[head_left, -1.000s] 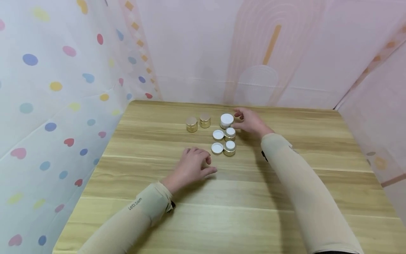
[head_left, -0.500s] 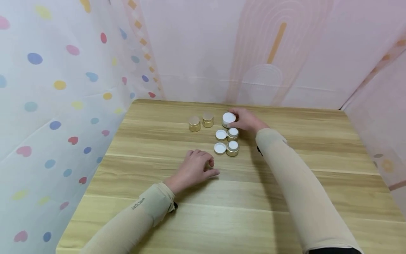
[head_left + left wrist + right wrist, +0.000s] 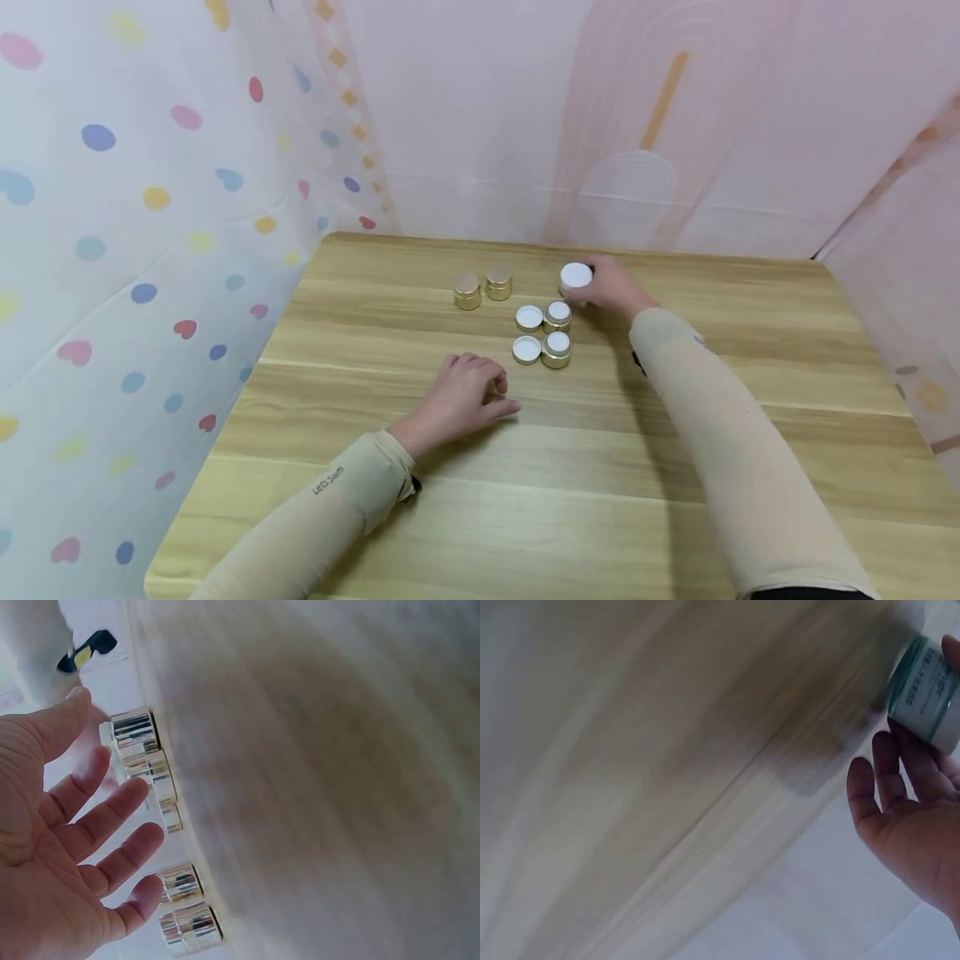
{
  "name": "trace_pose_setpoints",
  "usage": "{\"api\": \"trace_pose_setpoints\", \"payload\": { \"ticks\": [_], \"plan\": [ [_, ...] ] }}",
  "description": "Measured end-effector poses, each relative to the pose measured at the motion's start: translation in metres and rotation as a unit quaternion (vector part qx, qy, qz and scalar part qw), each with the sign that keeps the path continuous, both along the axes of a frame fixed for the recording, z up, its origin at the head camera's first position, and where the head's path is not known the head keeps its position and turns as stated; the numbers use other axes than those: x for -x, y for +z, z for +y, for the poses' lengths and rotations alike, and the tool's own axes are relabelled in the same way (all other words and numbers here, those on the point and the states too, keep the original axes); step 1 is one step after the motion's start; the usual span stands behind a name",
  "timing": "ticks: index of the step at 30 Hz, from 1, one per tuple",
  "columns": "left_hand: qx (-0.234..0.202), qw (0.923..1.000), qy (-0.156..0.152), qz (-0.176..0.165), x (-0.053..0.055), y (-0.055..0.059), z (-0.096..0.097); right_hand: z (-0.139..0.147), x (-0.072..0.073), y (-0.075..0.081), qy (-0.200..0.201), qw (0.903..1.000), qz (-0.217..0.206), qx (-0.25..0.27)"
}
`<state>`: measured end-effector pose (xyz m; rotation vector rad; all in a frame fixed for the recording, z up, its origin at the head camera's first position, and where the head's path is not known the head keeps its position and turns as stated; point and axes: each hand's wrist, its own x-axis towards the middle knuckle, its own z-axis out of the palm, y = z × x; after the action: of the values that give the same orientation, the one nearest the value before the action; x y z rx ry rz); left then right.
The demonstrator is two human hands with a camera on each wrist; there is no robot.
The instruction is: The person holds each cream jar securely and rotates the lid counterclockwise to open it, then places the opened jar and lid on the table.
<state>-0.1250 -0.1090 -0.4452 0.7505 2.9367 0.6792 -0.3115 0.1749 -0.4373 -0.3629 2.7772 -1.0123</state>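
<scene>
White jar: near the table's far edge, behind the open pots; the white-topped jar point(image 3: 576, 278) looks closed, so its contents are hidden. I can't tell whether its base touches the wood.
Right hand: my right hand point(image 3: 615, 285) grips the jar by its side, thumb in front, other fingers spread loosely.
Jar work: I judge this as positioning the jar; the next move calls for a steady hold, clear of the pots.
Open gold pots: the rear open pot point(image 3: 557, 317) and front open pot point(image 3: 557, 351) show white tops, cream or liner, I can't tell.
Upturned lids: the rear lid point(image 3: 528, 317) and front lid point(image 3: 527, 349) lie just left of their pots, white insides up.
Capped gold pots: the left capped pot point(image 3: 467, 292) and right capped pot point(image 3: 498, 283) hide their contents.
Left hand: my left hand point(image 3: 461, 398) holds nothing, fingers loosely curved.
Wood: the table point(image 3: 600, 500) lies under everything.
</scene>
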Motion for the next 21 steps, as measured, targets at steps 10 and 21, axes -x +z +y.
{"api": "trace_pose_setpoints", "payload": {
  "ticks": [10, 21],
  "plan": [
    [0.003, 1.0, 0.005, -0.006, 0.004, 0.006, -0.001, 0.053, -0.057, 0.006, 0.005, 0.9992, 0.036, -0.019],
    [-0.018, 0.9997, -0.005, -0.018, 0.01, 0.013, 0.014, 0.042, -0.134, 0.003, 0.097, 0.9893, 0.108, -0.015]
  ]
}}
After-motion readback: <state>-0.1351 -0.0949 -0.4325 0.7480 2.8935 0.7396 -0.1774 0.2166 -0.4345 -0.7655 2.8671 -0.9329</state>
